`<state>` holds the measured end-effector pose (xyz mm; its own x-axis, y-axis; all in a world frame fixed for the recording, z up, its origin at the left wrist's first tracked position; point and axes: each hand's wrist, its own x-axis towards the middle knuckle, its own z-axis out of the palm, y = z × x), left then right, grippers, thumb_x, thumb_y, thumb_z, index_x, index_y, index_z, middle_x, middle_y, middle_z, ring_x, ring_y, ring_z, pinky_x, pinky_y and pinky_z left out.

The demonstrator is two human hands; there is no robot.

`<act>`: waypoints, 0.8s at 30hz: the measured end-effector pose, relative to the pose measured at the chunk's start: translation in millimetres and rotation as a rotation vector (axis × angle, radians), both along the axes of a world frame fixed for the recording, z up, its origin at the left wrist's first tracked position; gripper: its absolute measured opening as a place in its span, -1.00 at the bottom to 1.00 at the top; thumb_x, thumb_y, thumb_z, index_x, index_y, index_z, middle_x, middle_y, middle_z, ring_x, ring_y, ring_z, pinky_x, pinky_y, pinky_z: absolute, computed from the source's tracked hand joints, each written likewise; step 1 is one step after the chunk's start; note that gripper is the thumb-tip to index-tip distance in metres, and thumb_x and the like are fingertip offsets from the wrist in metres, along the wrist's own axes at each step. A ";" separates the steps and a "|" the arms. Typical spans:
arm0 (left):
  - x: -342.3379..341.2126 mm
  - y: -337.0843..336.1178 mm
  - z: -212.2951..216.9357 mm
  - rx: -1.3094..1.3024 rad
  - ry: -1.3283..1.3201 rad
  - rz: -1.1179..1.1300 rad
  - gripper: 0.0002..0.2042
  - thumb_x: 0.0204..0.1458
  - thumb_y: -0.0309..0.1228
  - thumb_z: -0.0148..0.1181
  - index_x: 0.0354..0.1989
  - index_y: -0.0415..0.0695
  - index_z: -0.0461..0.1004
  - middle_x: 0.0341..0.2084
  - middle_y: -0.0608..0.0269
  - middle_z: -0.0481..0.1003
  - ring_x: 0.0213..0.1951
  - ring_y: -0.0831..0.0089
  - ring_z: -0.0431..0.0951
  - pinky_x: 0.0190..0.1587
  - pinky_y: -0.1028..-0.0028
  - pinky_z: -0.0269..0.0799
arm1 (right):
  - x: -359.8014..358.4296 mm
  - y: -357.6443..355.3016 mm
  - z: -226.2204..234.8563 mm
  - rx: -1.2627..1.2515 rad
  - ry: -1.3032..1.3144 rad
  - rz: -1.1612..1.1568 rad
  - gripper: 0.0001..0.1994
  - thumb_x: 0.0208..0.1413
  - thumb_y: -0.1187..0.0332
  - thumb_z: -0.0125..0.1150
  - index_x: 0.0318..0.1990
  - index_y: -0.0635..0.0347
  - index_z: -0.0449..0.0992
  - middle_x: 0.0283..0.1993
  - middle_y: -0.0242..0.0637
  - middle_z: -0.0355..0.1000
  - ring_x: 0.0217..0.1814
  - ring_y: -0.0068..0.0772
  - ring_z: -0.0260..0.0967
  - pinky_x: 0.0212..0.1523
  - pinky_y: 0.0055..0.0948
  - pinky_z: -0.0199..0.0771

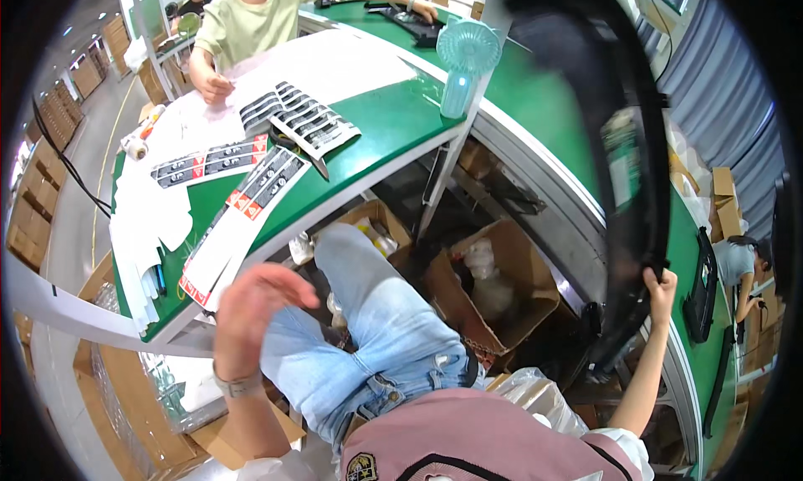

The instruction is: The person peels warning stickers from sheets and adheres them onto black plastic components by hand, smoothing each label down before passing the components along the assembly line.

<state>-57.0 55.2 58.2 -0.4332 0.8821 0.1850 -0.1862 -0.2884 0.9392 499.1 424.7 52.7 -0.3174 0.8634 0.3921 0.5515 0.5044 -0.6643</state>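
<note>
My right hand [661, 295] grips the lower right edge of a large black plastic panel [640, 205]. The panel stands tilted upright at my right, taller than my arm, and its upper part is smeared by motion. Above my lap, close to the table corner, my left hand [258, 318] is raised with its fingers loosely bent and nothing visible in them; it is slightly blurred. The nearest things to it are label strips [242, 201] in black, white and red on the green table [381, 134]. Scissors [314, 155] lie partly under another label sheet [305, 121].
A turquoise handheld fan [465, 67] stands at the table corner. An open cardboard box [493, 284] sits below, beside my knees. Across the table, a person in a light green shirt [255, 17] reaches toward a black part [410, 21]. Another black panel [701, 284] lies at far right.
</note>
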 end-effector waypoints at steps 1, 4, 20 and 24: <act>4.3 1.8 -2.9 0.015 0.010 0.005 -0.61 0.19 -0.22 0.06 -0.07 -0.39 0.40 -0.21 0.01 0.54 -0.14 0.30 0.57 0.02 0.35 0.44 | 3.1 -2.2 9.1 -0.069 0.075 -0.038 -0.76 0.16 0.27 0.27 -0.47 0.21 0.47 -0.46 -0.56 0.35 -0.47 -0.70 0.14 -0.45 -0.57 0.09; 9.2 3.8 -18.3 -0.145 0.094 -0.102 -0.74 0.18 -0.37 0.07 -0.13 -0.36 0.46 -0.29 0.08 0.56 -0.21 0.33 0.59 -0.05 0.38 0.48 | -7.0 19.4 28.4 -0.095 0.126 -0.178 -0.73 0.19 0.23 0.24 -0.45 0.22 0.49 -0.50 -0.59 0.33 -0.47 -0.72 0.15 -0.46 -0.57 0.10; -7.5 -47.9 -7.3 -0.256 0.107 0.251 -0.88 0.18 -0.48 0.11 -0.21 -0.27 0.50 -0.34 0.26 0.54 -0.25 0.56 0.51 -0.14 0.54 0.42 | -201.3 332.5 -22.2 0.369 -0.269 -0.736 -0.64 0.17 0.27 0.02 0.10 0.08 0.49 0.09 0.00 0.44 0.15 0.07 0.37 0.13 -0.05 0.36; -48.7 -25.9 8.5 -0.343 0.731 0.690 -0.85 0.11 -0.48 0.16 -0.23 -0.31 0.48 -0.34 0.18 0.54 -0.24 0.41 0.53 -0.18 0.50 0.41 | -304.5 226.7 9.0 0.726 0.136 -0.048 -0.75 0.26 0.46 0.07 0.06 0.25 0.48 -0.08 -0.19 0.50 -0.12 -0.30 0.50 -0.07 -0.42 0.50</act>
<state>-105.7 29.3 66.7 -0.7439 0.5420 0.3910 0.5595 0.1850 0.8079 194.7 651.4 61.8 -0.1938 0.3838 0.9029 0.5208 0.8201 -0.2368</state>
